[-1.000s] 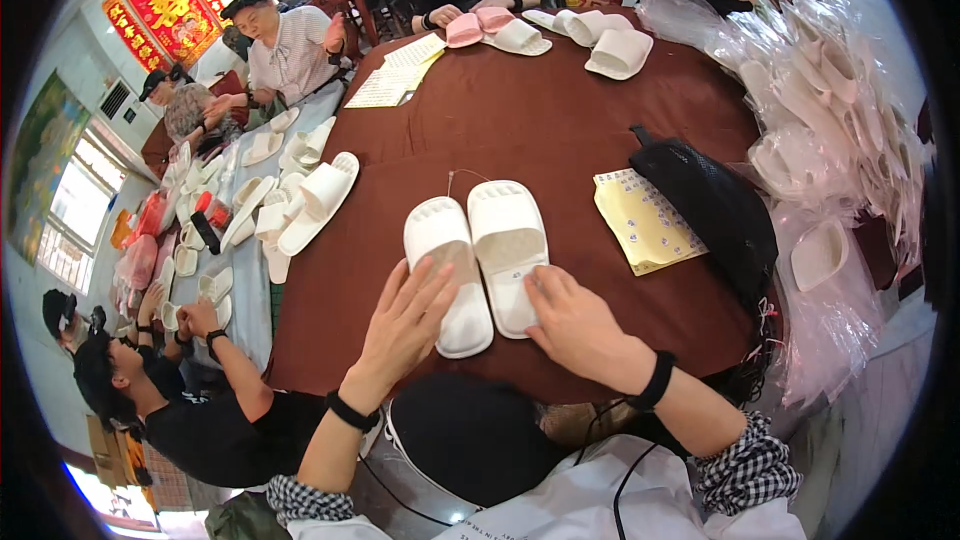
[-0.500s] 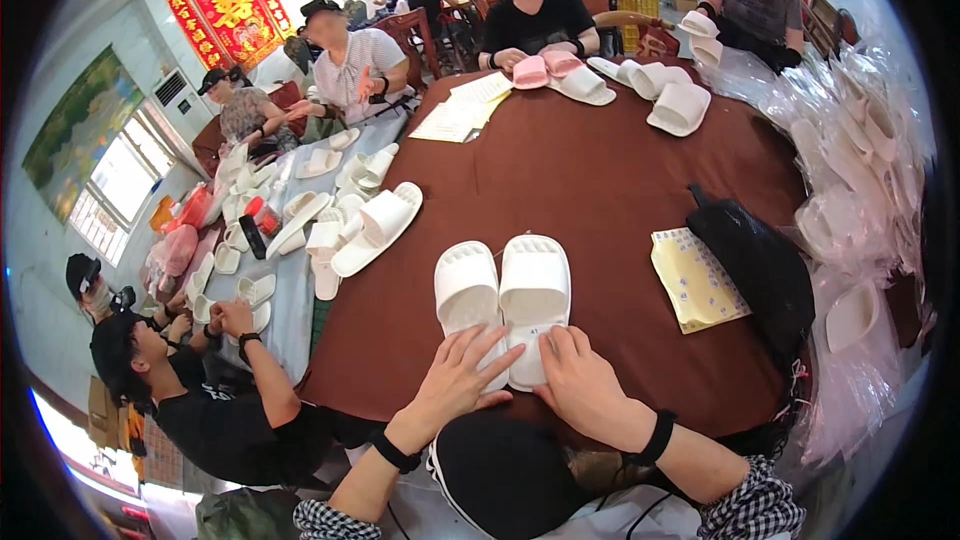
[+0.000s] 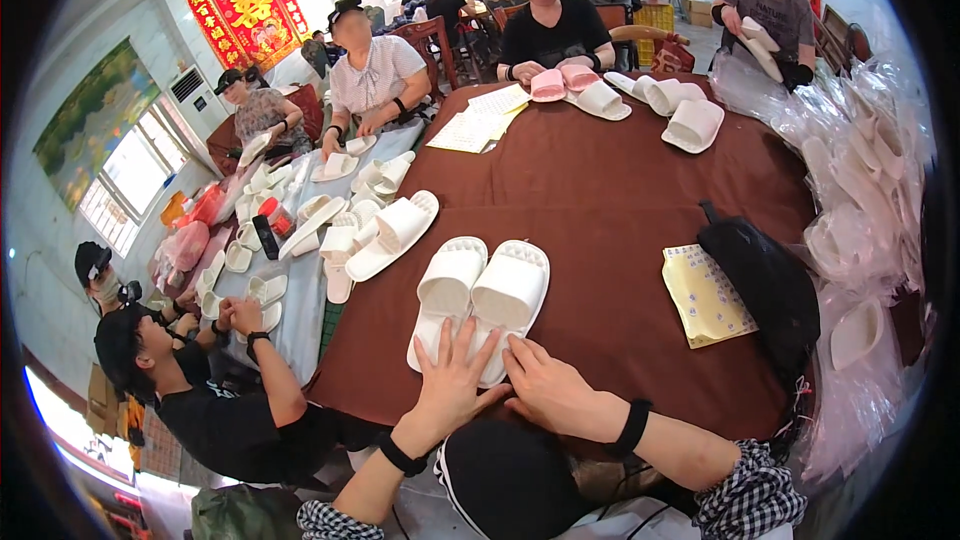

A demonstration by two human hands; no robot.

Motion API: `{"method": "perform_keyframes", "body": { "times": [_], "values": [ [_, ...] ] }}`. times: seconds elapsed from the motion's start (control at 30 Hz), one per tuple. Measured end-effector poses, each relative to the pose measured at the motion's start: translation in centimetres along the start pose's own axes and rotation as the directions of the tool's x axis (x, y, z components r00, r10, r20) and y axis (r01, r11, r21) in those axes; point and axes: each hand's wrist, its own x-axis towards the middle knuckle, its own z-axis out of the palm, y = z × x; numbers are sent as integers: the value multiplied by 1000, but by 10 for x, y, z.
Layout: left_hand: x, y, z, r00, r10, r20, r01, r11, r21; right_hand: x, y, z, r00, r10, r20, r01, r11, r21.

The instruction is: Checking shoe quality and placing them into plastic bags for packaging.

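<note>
A pair of white slide slippers, a left slipper [image 3: 452, 270] and a right slipper [image 3: 511, 285], lies side by side on the brown tablecloth before me, toes pointing away and slanted to the right. My left hand [image 3: 455, 378] rests with spread fingers across the heel parts of both. Beside it, my right hand [image 3: 562, 392] is stretched out, fingertips at the right slipper's heel edge. Neither hand lifts anything, and the hands partly cover both heels.
More white slippers [image 3: 394, 238] crowd the grey-covered table at left. A yellow sticker sheet [image 3: 702, 295] and a black bag [image 3: 762, 275] lie at right, beside plastic-wrapped slippers [image 3: 855, 325]. Paper sheets [image 3: 478, 125] and pink slippers [image 3: 562, 83] are across the table. Several people sit around.
The slipper pair has shifted left and turned so its toes slant right. Both my hands have moved with it, the left now farther over the heels. The far-right person has brought slippers in closer.
</note>
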Motion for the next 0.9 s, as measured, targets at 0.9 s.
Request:
{"method": "perform_keyframes", "body": {
  "times": [0.9],
  "values": [
    [26,-43,-24,917,-245,314,301,943,-144,-50,71,-6,964,266,-14,-259,928,-269]
  ]
}}
